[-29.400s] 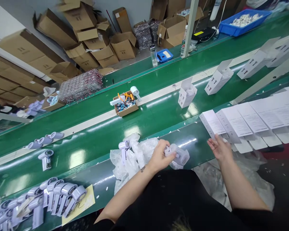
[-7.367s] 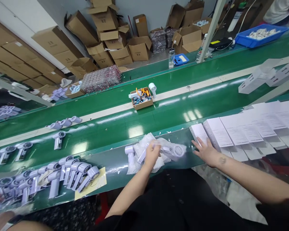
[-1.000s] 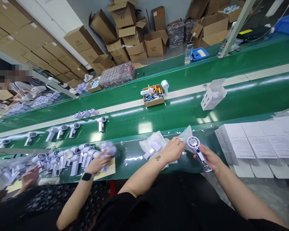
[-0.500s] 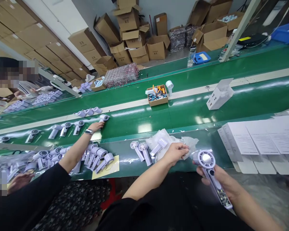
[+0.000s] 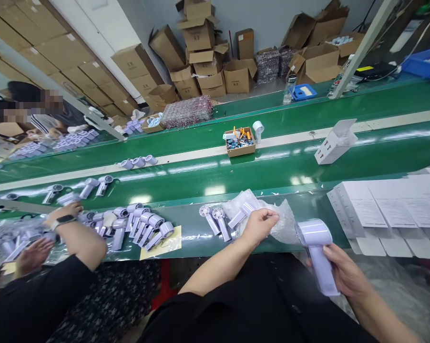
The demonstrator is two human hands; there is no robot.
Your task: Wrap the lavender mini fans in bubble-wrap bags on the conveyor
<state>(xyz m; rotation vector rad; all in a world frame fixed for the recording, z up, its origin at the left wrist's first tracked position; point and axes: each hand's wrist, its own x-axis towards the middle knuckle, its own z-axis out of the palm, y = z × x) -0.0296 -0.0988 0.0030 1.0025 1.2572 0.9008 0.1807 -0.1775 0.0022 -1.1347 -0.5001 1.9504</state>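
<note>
My right hand (image 5: 343, 269) is closed around the handle of a lavender handheld fan (image 5: 317, 233), whose round head points up and whose smooth side faces me. In my left hand (image 5: 261, 226), thumb and fingers pinch the edge of a clear bubble-wrap bag (image 5: 288, 221). The bag spreads between that hand and the fan head. Left of my left hand, another fan (image 5: 240, 216) rests on more bubble-wrap bags (image 5: 236, 202). Beside it, two fans (image 5: 221, 226) lie with their grilles showing.
White boxes (image 5: 368, 205) are lined up on the right. A co-worker's hand (image 5: 66, 214) reaches over piled fans (image 5: 143, 221) at left. On the green belt (image 5: 186, 176) stand an open white box (image 5: 334, 143) and a small carton (image 5: 240, 150) of tools and parts.
The fan in my right hand has turned from grille and circuit side to smooth side. The bubble-wrap bag is now pulled up. The co-worker's arm has drawn back left with a fan.
</note>
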